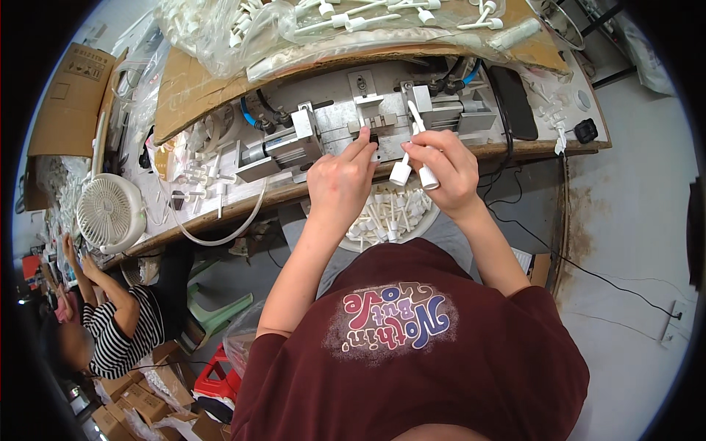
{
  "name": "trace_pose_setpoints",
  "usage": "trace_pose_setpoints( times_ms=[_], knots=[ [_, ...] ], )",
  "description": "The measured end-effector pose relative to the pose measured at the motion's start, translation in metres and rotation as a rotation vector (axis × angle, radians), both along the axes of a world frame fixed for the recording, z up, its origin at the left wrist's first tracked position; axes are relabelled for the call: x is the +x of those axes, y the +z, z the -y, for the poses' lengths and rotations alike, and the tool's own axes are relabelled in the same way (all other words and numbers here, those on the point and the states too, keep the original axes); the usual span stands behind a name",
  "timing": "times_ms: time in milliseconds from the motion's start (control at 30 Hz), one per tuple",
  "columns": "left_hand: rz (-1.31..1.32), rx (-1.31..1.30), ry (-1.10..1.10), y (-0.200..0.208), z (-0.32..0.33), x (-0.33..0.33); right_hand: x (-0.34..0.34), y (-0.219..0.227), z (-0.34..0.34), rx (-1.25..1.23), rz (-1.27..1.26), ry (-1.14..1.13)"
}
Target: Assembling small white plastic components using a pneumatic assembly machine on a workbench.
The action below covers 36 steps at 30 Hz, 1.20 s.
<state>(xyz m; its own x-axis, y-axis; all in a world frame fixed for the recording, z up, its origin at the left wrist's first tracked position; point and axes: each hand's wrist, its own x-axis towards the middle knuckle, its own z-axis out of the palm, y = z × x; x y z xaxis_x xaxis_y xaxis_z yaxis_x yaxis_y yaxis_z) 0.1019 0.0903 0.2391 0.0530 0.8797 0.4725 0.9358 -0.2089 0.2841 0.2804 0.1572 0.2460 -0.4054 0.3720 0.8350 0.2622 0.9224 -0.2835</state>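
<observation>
Your left hand [340, 176] reaches to the middle of the metal press jig [368, 121] on the counter [515, 151], fingertips pinched at the small dark nest under its clamp block; whether a part sits between those fingers you cannot tell, as the hand hides the spot. Your right hand [441, 165] has its grip closed around two white plastic sticks with capped ends [412, 173], held upright just beside the jig, one shaft rising toward the right-hand cylinder.

Judging from the supply, you are somewhere in the middle of the batch. The round basin [390, 217] below the counter edge, near your lap, holds a good heap of white pieces, and clear bags of more white parts [309, 22] lie piled on the cardboard behind the jig. Which pile is finished and which is waiting cannot be told from here. The two sticks in your right hand look not yet seated in the jig, so this cycle seems to be at loading or unloading, not pressing.
</observation>
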Motion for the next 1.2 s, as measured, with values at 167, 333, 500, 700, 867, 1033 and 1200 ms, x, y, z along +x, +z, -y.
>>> trace_pose_setpoints(
  times_ms=[167, 333, 500, 700, 867, 1033, 1200],
  knots=[
    [0.017, -0.015, -0.006, 0.003, 0.002, -0.002, 0.002, 0.004, 0.004, -0.029, 0.016, 0.009],
    [0.013, -0.064, -0.020, 0.007, 0.007, -0.002, 0.004, 0.001, 0.007, -0.003, 0.009, -0.002],
    [0.469, -0.119, -0.258, 0.043, 0.025, 0.008, 0.009, 0.000, 0.010, 0.009, -0.030, 0.007],
    [0.485, 0.011, -0.306, 0.057, 0.039, 0.020, 0.004, 0.005, 0.017, 0.046, -0.052, 0.065],
    [0.670, -0.005, -0.222, 0.049, 0.039, 0.020, 0.002, 0.008, 0.018, -0.011, -0.060, 0.056],
    [0.312, 0.156, -0.074, 0.018, 0.025, 0.009, 0.005, 0.000, 0.016, -0.076, -0.127, 0.016],
    [0.019, 0.170, -0.016, -0.008, 0.009, 0.002, 0.004, -0.003, 0.017, -0.130, -0.093, 0.019]
  ],
)
